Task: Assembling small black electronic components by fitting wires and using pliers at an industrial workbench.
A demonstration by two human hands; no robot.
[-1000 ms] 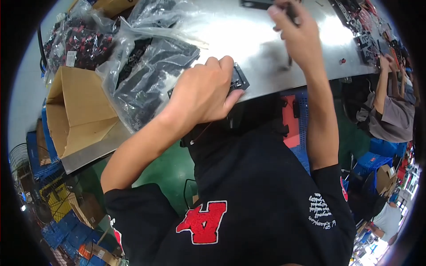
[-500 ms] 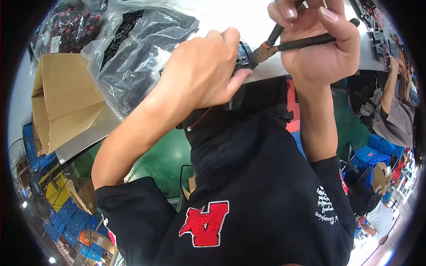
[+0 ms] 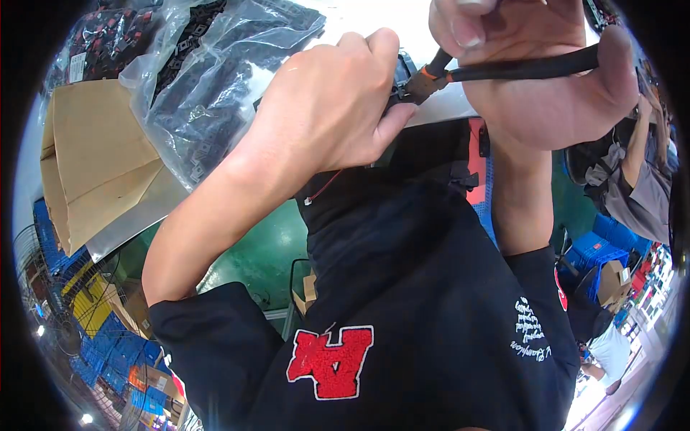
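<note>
My left hand (image 3: 327,104) is closed around a small black plastic part (image 3: 406,68), its thumb pressed at the near edge. Most of that part is hidden under my fingers. In my right hand (image 3: 546,100) is a pair of cutting pliers (image 3: 425,83) with black handles and orange bits near the pivot. Their jaws meet the black part just beyond my left thumb; whether they grip it I cannot tell. A thin red wire (image 3: 327,185) with a small white connector at its end hangs below my left hand.
Clear plastic bags (image 3: 237,72) of black parts lie on the white table (image 3: 449,104), left of my hands. An open cardboard box (image 3: 108,154) sits at the table's left edge. Another person (image 3: 640,179) works at the far right, near blue crates (image 3: 596,248).
My right hand has shifted right and looks larger, with the long plier handle lying flatter. The plier jaws have turned and moved slightly. My left hand stays closed on the black part.
</note>
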